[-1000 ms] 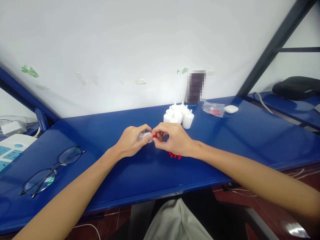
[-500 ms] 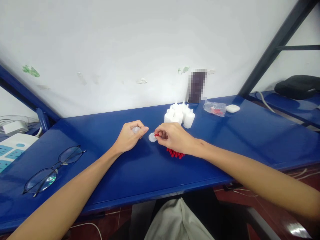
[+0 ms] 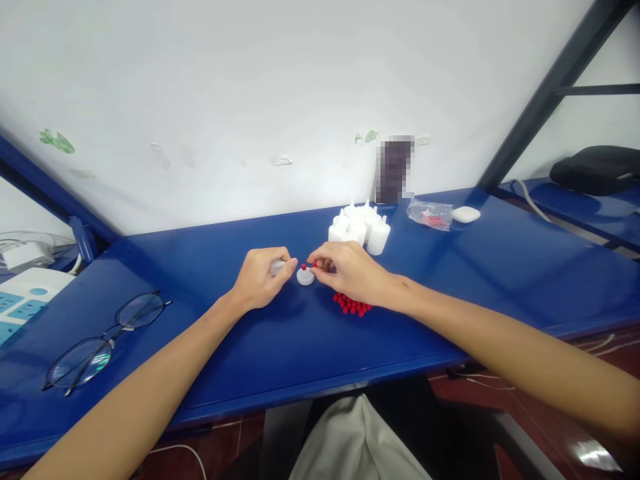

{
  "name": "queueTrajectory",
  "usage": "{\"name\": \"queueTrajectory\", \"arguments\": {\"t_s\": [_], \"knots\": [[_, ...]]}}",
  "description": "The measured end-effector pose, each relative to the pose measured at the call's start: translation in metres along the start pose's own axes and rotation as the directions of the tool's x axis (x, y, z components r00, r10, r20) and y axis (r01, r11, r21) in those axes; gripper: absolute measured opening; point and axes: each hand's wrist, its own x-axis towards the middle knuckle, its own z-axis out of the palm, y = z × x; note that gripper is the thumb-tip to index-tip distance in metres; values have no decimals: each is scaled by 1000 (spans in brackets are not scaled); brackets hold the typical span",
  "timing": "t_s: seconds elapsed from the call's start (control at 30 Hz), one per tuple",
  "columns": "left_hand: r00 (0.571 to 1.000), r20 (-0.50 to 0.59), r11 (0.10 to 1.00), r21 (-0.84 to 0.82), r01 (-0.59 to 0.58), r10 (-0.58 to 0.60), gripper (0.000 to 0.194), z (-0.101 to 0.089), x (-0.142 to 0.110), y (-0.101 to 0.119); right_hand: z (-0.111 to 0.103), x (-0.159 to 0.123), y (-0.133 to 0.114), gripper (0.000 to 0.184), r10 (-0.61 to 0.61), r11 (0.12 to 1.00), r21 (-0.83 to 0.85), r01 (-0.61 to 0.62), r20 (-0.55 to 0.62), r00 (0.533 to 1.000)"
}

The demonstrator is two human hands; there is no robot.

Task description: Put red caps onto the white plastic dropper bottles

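My left hand point(image 3: 260, 277) is curled around a small white plastic piece point(image 3: 277, 267) held in its fingers. Between my hands a white bottle cap point(image 3: 305, 276) with a red tip stands on the blue table point(image 3: 200, 333). My right hand point(image 3: 345, 270) pinches a small red cap point(image 3: 315, 265) right beside that white cap. A heap of red caps point(image 3: 353, 306) lies just under my right wrist. Several white bottles point(image 3: 360, 228) stand in a cluster behind my right hand.
Eyeglasses point(image 3: 100, 340) lie at the table's left. A clear bag with red bits point(image 3: 429, 215) and a white case point(image 3: 465, 214) sit at the back right. A blurred dark object point(image 3: 393, 170) leans on the wall. A white power strip point(image 3: 20, 297) lies far left.
The hands parted and the white cap with a red tip now stands on the table between them. My left hand keeps another white piece; my right holds a red cap.
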Motion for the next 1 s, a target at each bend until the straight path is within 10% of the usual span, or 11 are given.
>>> {"name": "queueTrajectory", "arguments": {"t_s": [0.33, 1.0], "knots": [[993, 74, 973, -219, -75, 93, 48, 2, -8, 13, -3, -7, -23, 8, -220, 952, 173, 252, -183, 958], [970, 152, 969, -186, -160, 190, 32, 2, -8, 23, 9, -10, -22, 9, -254, 958, 104, 267, -119, 960]]}}
